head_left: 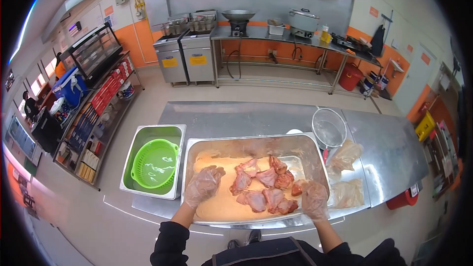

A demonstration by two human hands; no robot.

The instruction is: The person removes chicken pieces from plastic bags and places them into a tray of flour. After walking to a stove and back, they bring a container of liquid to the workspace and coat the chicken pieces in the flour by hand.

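A: What is shown nearest the camera?

B: Two gloved hands are held over a steel tray (315,155). The left hand (203,185) is spread flat above the flour (217,204); the right hand (314,199) is curled by the tray's edge, and whether anything is pinched cannot be told.

A: How far along is the breading?

B: The chicken pieces (263,187) are piled mid-tray, still pink and mostly bare, so coating is judged barely begun.

A: And farther off?

B: A green colander (153,163) is seated in a second tray, a sieve (329,129) and bags (346,156) are laid on the table (236,116), and fryers (186,58) are lined against the wall. Bag contents cannot be made out.
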